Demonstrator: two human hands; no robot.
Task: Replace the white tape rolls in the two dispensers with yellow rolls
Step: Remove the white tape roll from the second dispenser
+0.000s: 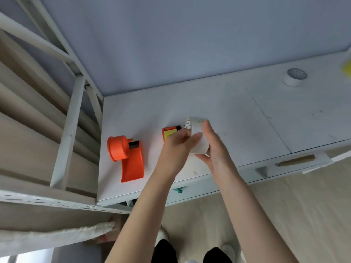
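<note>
Both my hands hold a white tape roll [197, 135] just above the white table [247, 114]. My left hand [176, 147] grips its left side with the thumb on top, and my right hand [214, 147] cups its right side and underside. Behind my left hand sits an orange dispenser with a yellow roll [170, 132] in it, mostly hidden. At the table's left lies a second orange dispenser [125, 155] on its side, with no roll showing on its hub. Another white tape roll [293, 78] stands at the far right.
A white metal shelf frame [72, 118] rises just left of the table. Something yellow and blurred [346, 68] lies at the table's far right edge. The table's front edge has a drawer handle [296, 160]. My feet and the floor show below.
</note>
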